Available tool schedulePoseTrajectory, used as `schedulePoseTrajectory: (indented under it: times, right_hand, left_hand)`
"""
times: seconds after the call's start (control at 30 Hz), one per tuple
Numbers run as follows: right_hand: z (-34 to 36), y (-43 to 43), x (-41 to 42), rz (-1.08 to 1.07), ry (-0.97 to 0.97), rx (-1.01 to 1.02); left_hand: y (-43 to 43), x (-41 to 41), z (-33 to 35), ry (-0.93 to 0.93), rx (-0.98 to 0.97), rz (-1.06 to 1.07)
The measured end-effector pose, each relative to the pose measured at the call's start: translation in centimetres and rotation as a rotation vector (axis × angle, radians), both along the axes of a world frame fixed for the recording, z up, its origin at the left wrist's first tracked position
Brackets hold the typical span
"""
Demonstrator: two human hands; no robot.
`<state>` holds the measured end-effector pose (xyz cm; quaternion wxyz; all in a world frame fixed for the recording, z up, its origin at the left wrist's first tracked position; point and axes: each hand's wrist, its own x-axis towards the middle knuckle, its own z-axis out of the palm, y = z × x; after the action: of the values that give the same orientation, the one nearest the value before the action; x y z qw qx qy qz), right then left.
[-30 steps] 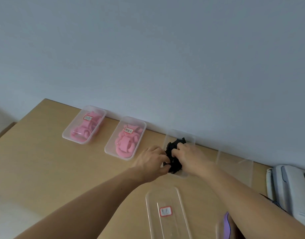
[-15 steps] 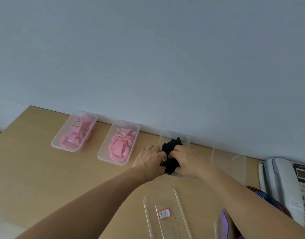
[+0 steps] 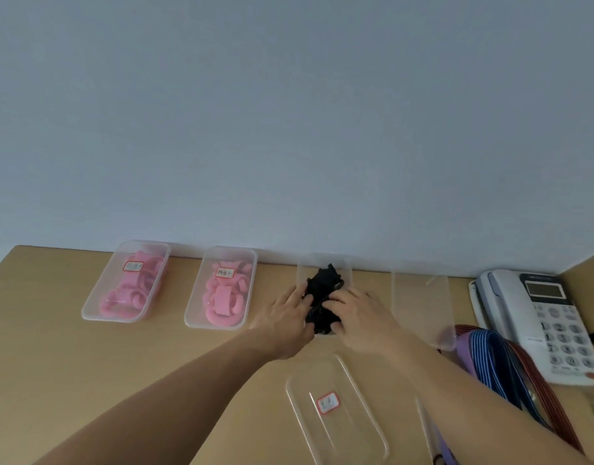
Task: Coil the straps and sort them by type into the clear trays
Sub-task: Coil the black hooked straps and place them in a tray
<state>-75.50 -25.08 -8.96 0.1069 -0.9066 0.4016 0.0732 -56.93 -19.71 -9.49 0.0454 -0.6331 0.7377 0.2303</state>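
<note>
Black straps (image 3: 323, 286) sit in the third clear tray (image 3: 322, 260); the left hand (image 3: 283, 318) and right hand (image 3: 359, 317) both clutch the bundle from either side, each curled around it.

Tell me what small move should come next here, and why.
Probably press the black straps down into their clear tray and let go. The left hand and right hand both hold the bundle inside that tray, it looks loosely heaped, and a labelled lid lies just in front, not yet on.
</note>
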Motion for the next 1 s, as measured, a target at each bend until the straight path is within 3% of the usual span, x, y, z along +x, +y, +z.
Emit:
schedulePoseTrajectory:
  times: [0.2,0.47,0.7,1.0]
  right_hand:
    - [1.1,2.5,-0.3,-0.141,-0.008,-0.033]
    - [2.1,8.3,-0.5,-0.325,-0.188,-0.103]
    - [-0.4,13.0,-1.2,-0.428,0.017,0.106]
    - [-3.5,15.9,-1.4,-0.645,0.132,0.156]
  left_hand:
    - [-0.5,0.6,0.4,-0.027,0.005,-0.085]
    - [2.6,1.5,1.1,0.116,-0.179,-0.035]
    - [9.3,1.6,0.0,0.090,-0.086,0.074]
    - [13.9,-1.6,-1.4,0.116,0.019,0.209]
